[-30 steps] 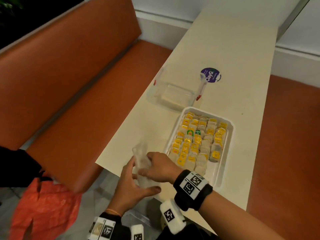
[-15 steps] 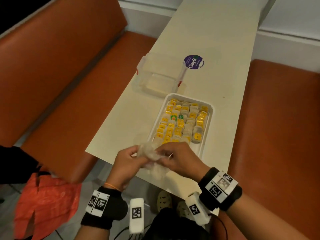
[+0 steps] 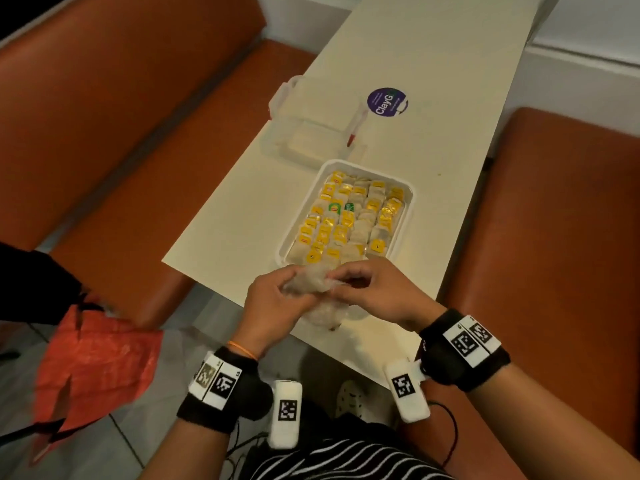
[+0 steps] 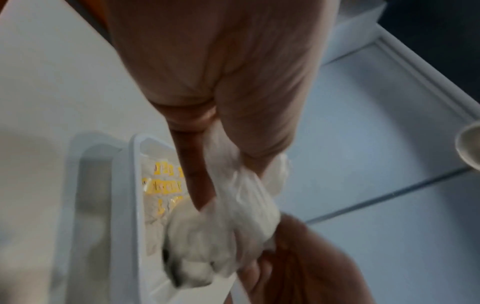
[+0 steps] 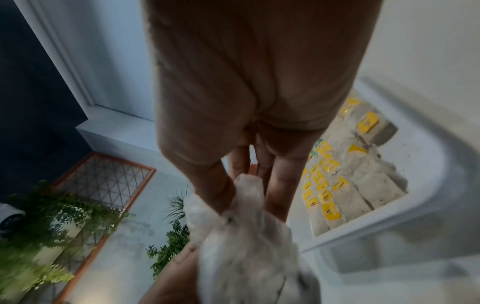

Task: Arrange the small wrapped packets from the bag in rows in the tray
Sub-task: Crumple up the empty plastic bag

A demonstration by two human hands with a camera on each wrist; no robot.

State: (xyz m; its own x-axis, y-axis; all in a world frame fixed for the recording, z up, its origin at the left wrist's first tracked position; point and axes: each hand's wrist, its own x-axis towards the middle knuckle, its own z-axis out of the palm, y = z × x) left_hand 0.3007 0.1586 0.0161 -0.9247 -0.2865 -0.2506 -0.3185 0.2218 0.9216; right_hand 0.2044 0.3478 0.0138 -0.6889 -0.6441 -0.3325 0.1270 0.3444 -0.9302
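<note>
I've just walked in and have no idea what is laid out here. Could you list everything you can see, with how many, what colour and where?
tray: one, white, on the table near its front edge
packets: many, pale with mostly yellow labels and two green, in rows in the tray
bag: one, clear crumpled plastic, held over the table's front edge
clear box: one, see-through with red clips, just beyond the tray
sticker: one, round, purple, on the table beside the box
table: one, cream, between the benches
benches: two, orange, either side of the table
orange bag: one, on the floor at left
left hand: grips the bag
right hand: pinches the bag
wrist bands: two, black with white markers
</note>
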